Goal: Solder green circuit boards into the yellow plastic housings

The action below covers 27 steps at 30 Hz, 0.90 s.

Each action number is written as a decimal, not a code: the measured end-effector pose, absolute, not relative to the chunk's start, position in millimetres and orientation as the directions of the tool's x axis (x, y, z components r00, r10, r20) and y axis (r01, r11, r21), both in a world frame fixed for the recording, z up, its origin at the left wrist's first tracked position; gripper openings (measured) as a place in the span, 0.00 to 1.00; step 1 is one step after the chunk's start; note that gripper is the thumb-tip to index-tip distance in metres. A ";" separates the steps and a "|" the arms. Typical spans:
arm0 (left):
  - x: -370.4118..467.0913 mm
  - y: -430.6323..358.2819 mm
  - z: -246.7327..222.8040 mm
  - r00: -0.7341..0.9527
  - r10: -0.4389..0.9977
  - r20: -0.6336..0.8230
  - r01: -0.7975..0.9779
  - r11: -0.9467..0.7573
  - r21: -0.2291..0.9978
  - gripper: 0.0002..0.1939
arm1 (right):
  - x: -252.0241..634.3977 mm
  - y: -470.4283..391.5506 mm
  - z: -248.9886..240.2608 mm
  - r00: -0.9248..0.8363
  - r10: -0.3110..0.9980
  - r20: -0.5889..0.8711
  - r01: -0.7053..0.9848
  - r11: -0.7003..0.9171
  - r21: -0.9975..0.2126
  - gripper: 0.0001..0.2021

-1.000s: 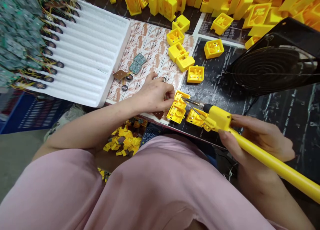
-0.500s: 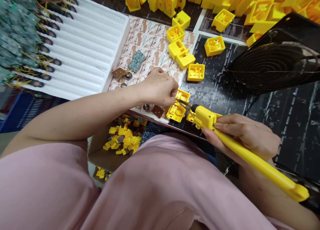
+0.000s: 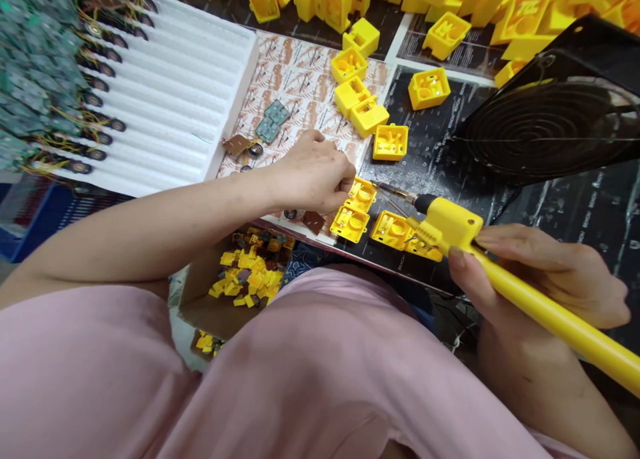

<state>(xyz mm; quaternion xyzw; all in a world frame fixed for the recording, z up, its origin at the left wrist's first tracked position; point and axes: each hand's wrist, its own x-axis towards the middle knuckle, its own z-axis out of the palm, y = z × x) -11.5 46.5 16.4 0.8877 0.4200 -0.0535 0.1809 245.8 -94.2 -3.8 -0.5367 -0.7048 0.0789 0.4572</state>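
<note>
A yellow soldering tool (image 3: 453, 224) with a dark collar and thin metal tip is held in my right hand (image 3: 545, 272), its tip pointing left near an open yellow case (image 3: 361, 194). My left hand (image 3: 320, 172) is closed at the left edge of that case, its fingertips pressed together; whatever they hold is hidden. Directly below lies another open yellow case (image 3: 349, 224). Two more, a yellow case (image 3: 391, 228) and a yellow shell (image 3: 424, 247), sit under the tool near the table edge. Left of my left hand are a green circuit board (image 3: 272, 121) and a brown board (image 3: 237, 145).
White foam tray (image 3: 185, 92) at left holds green boards with wires and round black parts. Yellow cases (image 3: 390, 142) stand above my hands, more piled at the back. A black fan (image 3: 540, 126) is at right. Below, a cardboard box (image 3: 200, 292) contains yellow pieces.
My right hand has moved right with the soldering tool, drawing its tip back from my left fingertips and uncovering the yellow cases beneath. My left hand has barely moved.
</note>
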 end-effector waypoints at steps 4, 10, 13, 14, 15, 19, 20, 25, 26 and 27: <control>-28.3 44.1 9.0 0.659 0.735 -0.160 0.731 -0.576 0.365 0.08 | 243.1 -95.3 -7.7 0.102 0.875 0.473 0.650 0.301 -0.698 0.23; -27.9 31.1 -7.5 0.529 0.848 -0.015 0.776 -0.477 0.413 0.09 | 240.1 -91.7 -13.3 0.055 0.855 0.515 0.663 0.354 -0.659 0.24; -23.1 26.0 -9.0 0.537 0.843 0.025 0.763 -0.498 0.412 0.11 | 237.7 -91.6 -14.6 0.090 0.863 0.497 0.662 0.321 -0.677 0.25; -21.8 25.1 -9.1 0.540 0.840 0.041 0.759 -0.508 0.406 0.11 | 237.3 -92.0 -15.7 0.102 0.867 0.488 0.658 0.309 -0.687 0.25; -20.6 24.5 -9.3 0.542 0.839 0.057 0.759 -0.517 0.395 0.12 | 237.0 -92.3 -17.3 0.103 0.867 0.487 0.657 0.309 -0.688 0.25; -14.8 24.8 -12.0 0.540 0.835 0.105 0.778 -0.543 0.315 0.13 | 237.0 -92.2 -24.3 0.078 0.832 0.550 0.694 0.351 -0.629 0.19; -13.1 25.3 -12.5 0.545 0.832 0.107 0.781 -0.549 0.297 0.13 | 236.5 -91.7 -25.2 0.055 0.817 0.574 0.684 0.388 -0.618 0.18; -6.9 28.4 -6.6 0.581 0.811 0.065 0.783 -0.579 0.228 0.13 | 229.0 -88.7 -20.6 -0.037 0.799 0.600 0.589 0.502 -0.633 0.19; -5.8 29.1 -4.0 0.589 0.807 0.054 0.782 -0.585 0.214 0.13 | 227.1 -88.1 -18.6 -0.028 0.803 0.596 0.594 0.493 -0.636 0.18; -4.8 29.7 -1.1 0.598 0.800 0.040 0.780 -0.593 0.198 0.13 | 225.4 -87.2 -16.4 -0.027 0.809 0.587 0.605 0.481 -0.634 0.17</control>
